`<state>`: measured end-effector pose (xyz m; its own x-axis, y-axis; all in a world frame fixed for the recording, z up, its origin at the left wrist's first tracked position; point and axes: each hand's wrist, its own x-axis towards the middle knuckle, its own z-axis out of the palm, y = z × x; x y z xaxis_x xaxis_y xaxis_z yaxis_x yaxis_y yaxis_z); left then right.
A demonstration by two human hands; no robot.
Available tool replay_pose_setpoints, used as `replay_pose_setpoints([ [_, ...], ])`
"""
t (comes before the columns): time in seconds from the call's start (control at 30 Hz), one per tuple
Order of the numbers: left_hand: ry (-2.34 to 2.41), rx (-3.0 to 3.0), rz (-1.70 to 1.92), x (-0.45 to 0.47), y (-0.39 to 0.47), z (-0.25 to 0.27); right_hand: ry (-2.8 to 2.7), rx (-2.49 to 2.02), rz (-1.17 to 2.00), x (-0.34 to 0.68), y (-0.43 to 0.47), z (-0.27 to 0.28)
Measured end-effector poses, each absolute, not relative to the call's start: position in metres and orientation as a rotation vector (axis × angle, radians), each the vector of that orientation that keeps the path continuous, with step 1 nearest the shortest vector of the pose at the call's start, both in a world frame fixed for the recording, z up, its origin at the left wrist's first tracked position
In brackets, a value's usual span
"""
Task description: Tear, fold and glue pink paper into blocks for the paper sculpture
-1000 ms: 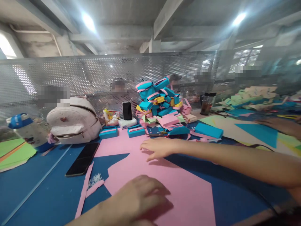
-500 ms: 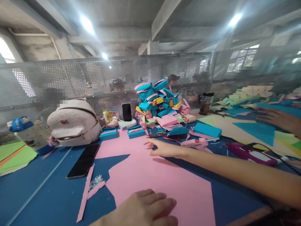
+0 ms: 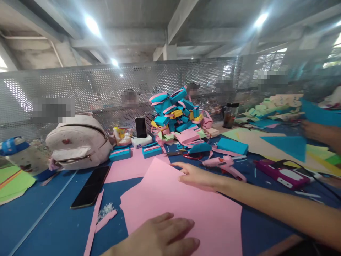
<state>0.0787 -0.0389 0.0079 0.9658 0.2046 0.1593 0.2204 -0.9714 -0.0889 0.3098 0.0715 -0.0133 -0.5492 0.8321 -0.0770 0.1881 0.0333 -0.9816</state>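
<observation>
A large pink paper sheet [image 3: 157, 193] covers the middle of the blue table in front of me. My right hand [image 3: 195, 174] reaches in from the right and pinches the sheet's far right edge, thumb on top and index finger at the edge. The corner beside it stands slightly raised. Flat on the nearer part of the same sheet lies my left hand [image 3: 161, 234], fingers stretched out. Another pink paper piece [image 3: 124, 165] lies beyond. A pink glue gun [image 3: 223, 164] and dark scissors [image 3: 176, 153] are close to my right hand.
A pile of blue, pink and yellow paper boxes [image 3: 181, 119] rises behind. On the left are a phone [image 3: 90, 186], a white backpack [image 3: 80, 142] and a bottle [image 3: 29, 160]. A purple device [image 3: 279, 173] with a cable lies right, near another person's hand [image 3: 317, 133].
My right hand has taken hold of the pink sheet's edge, and its far corner has lifted. My left hand stays on the paper. The other person's hand now has blue paper raised beside it.
</observation>
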Motion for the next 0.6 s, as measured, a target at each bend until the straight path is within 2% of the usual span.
replay_pose_setpoints([
  [0.2, -0.319, -2.959, -0.343, 0.075, -0.032, 0.004, -1.735, -0.938, 1.618, 0.301, 0.068, -0.022],
  [0.33, -0.303, -2.95, -0.494, 0.075, -0.028, 0.002, -1.729, -0.934, 1.595, 0.297, 0.068, -0.026],
  [0.6, -0.285, -2.884, -0.564, 0.075, -0.022, -0.001, -1.8, -0.948, 1.505, 0.297, 0.07, -0.027],
])
